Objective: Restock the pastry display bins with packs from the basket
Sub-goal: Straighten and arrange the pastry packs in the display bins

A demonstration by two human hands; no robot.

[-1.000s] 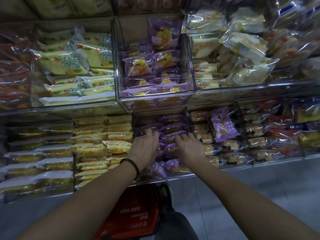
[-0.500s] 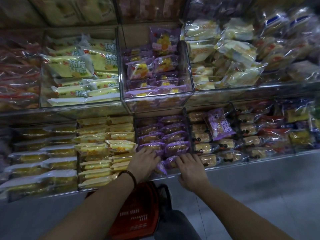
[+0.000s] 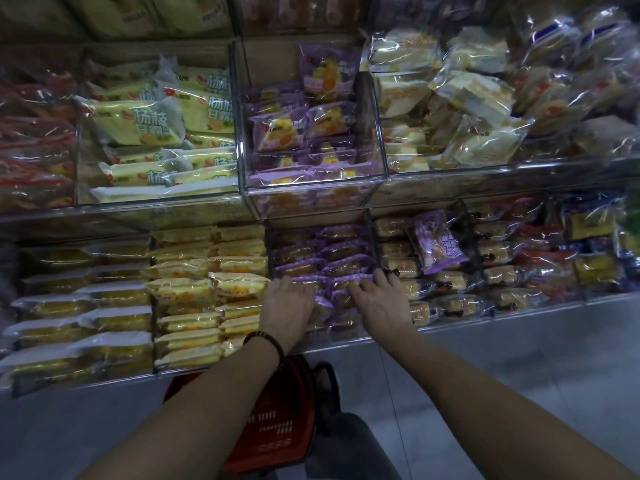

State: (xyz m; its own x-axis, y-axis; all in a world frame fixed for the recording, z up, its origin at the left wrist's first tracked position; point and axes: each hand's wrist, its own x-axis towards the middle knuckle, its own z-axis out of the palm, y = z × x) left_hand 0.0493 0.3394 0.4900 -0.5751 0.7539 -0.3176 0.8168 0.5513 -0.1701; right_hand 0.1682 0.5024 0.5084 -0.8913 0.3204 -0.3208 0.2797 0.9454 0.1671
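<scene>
Evenly seating the packs in the lower bin

Both hands lay palm-down on the front rows of purple packs [image 3: 341,261] in the middle bin [image 3: 268,251] of the lower shelf. The left hand [image 3: 289,304] rested flat on the left column, fingers nearly straight. The right hand [image 3: 379,301] spread its fingers over the right column, close to the divider [image 3: 369,233]. Neither hand appeared to grip a pack, though the fingertips were partly sunk among the wrappers. The basket [image 3: 273,420] stood on the floor below, between the forearms, with its contents hidden.

The step was judged to be settling and squaring the packs already in the bin. Done well, it called for light, even pressure from both palms, since the pastries were probably soft and would crush under the fingertips. The two columns were best drawn level together, so that each row overlapped the one behind it. The glossy film looked slippery, so a hard push might have sent a front pack over the low front wall. It might equally have pushed one past the divider into the rolls [image 3: 398,265], or leftward among the yellow packs [image 3: 207,289].
</scene>
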